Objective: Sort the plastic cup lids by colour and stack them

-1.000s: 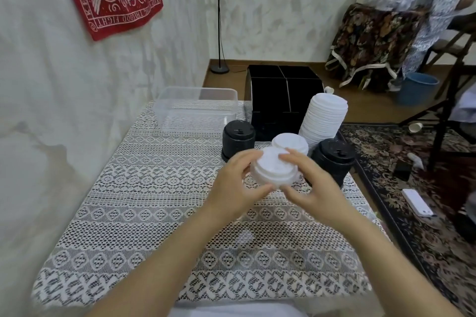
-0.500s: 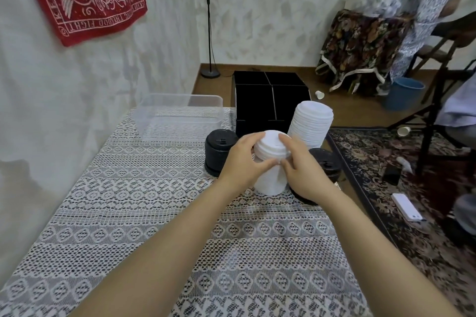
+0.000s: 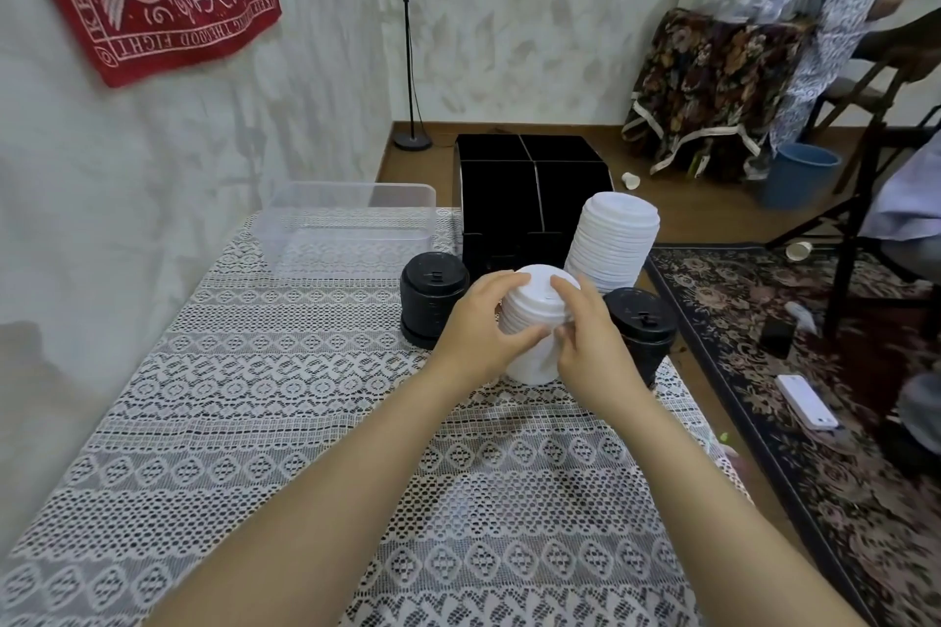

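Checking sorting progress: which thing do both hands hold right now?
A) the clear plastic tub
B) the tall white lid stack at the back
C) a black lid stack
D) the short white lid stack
D: the left hand and the right hand both curl round the short white lid stack.

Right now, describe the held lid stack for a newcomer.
On the lace-covered table, before the black divided box, stand four lid stacks. It's the short white stack between two black stacks, gripped by left hand and right hand; the other white stack is taller, untouched.
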{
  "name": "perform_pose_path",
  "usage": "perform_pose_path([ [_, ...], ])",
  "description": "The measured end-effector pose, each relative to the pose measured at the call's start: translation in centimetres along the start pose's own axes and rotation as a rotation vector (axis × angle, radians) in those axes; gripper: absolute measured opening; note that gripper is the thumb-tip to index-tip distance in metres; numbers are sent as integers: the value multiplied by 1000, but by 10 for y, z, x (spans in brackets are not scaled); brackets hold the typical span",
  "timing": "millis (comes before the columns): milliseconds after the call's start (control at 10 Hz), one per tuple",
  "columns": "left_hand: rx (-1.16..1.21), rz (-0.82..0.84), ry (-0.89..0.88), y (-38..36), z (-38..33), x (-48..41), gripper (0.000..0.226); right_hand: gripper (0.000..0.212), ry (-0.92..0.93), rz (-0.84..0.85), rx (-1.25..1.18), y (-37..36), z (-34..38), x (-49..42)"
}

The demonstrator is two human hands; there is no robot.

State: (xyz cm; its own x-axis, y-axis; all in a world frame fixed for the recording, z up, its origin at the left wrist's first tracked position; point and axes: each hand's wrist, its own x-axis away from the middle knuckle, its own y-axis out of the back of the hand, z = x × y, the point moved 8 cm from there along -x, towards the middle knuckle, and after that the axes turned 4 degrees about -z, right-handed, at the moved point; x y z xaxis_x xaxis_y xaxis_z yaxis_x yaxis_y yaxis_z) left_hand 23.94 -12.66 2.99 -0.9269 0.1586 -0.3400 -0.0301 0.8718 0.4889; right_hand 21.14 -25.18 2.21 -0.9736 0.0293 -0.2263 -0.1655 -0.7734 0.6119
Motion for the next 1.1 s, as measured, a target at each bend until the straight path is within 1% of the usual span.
perform_pose_path([
  [200,25,-25,-25,1,6,1,60,57,1,-19,30,-3,-5,3],
  [300,71,-32,-14,-1,11,3,59,59,-10,-24,35,-7,-9,4],
  [500,85,-24,9,-3,16,6,57,60,-30,-25,19,-12,-11,6],
  [600,83,7,28,-3,13,8,56,57,-28,-24,16,-8,-4,6],
  [700,53,32,57,-3,10,9,58,60,-51,-13,61,-6,0,6],
  [900,-38,128,75,-5,-1,7,72,63,-62,33,205,0,8,9],
  [1000,-48,127,71,-2,-1,14,71,64,-62,29,239,6,13,17],
  [1100,15,49,65,8,-3,33,60,59,-21,-91,248,16,17,36],
])
